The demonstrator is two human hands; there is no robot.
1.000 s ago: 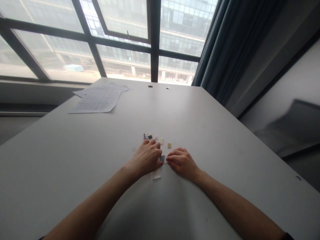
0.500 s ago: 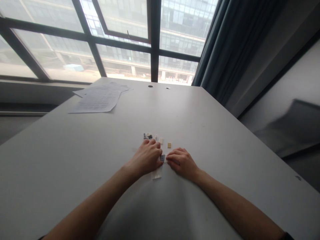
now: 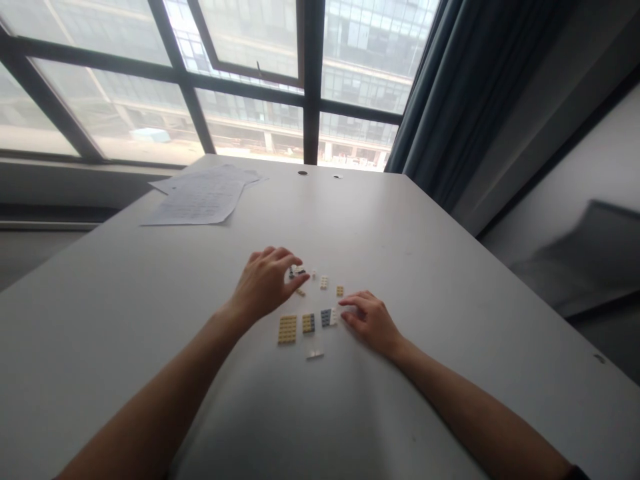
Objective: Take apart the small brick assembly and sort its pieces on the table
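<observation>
My left hand [image 3: 267, 280] is over a small cluster of black and white bricks [image 3: 300, 270], thumb and fingers apart with nothing visible between them. A small tan piece [image 3: 301, 292] lies under its thumb. My right hand [image 3: 369, 321] rests on the table, fingers parted, beside a grey and white brick group [image 3: 328, 317]. Left of that group are a yellow and grey brick group [image 3: 309, 323] and a larger tan studded plate [image 3: 287, 329]. A white studded brick [image 3: 324, 283] and a yellow brick [image 3: 340, 291] lie farther back. A whitish strip [image 3: 315, 355] is nearest me.
The white table [image 3: 425, 280] runs back to a window [image 3: 245, 120]. Printed sheets of paper [image 3: 200, 200] lie at the far left. Two small round fittings sit by the back edge, and a dark curtain [image 3: 425, 127] hangs on the right.
My left hand has moved up and left from the grey and white group to the black and white cluster, uncovering the tan plate. My right hand has drawn slightly back and opened.
</observation>
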